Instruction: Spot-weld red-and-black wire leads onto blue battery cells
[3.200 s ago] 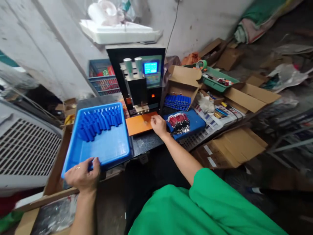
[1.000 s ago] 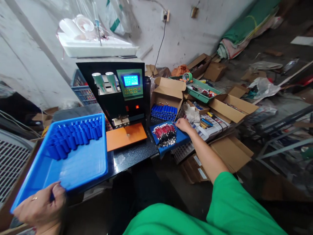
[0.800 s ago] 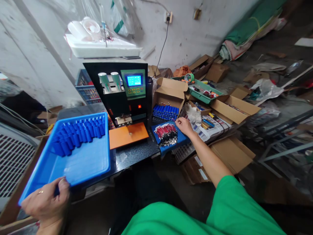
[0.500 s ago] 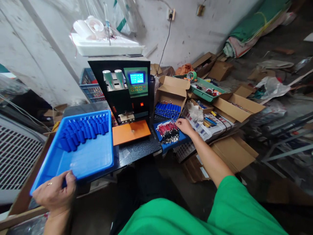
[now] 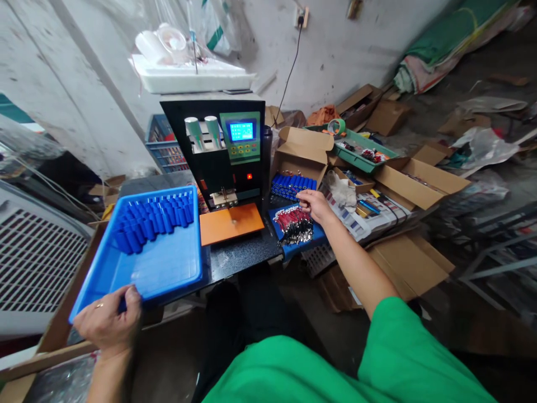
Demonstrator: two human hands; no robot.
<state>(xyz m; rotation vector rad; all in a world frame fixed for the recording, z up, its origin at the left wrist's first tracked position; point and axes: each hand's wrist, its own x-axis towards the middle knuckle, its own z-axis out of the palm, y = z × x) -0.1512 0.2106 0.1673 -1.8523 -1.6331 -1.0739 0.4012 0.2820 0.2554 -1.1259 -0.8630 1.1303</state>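
Observation:
My left hand (image 5: 109, 320) is closed at the near left corner of a blue tray (image 5: 168, 282), over its rim. Many blue cylinders (image 5: 149, 224) stand upright in the tray's far part. My right hand (image 5: 314, 205) is closed, its fingertips pinched above a pile of red and black wires (image 5: 295, 223); what they hold is too small to name. The wires lie on a blue surface (image 5: 316, 234). Just behind, blue cylinders (image 5: 293, 183) lie stacked in an open cardboard box (image 5: 302, 158). A black machine (image 5: 216, 168) with a lit screen stands between tray and wires.
An orange plate (image 5: 232, 225) lies before the machine. At the right are a green tray (image 5: 369, 162) of small parts, open cardboard boxes (image 5: 415, 187) and a paper-covered surface with small tools. A white foam tray (image 5: 193, 79) sits on the machine.
My right hand has risen slightly from the wires' right edge toward the stacked blue cylinders. My left hand stays at the tray's corner. The whole view has shifted a little.

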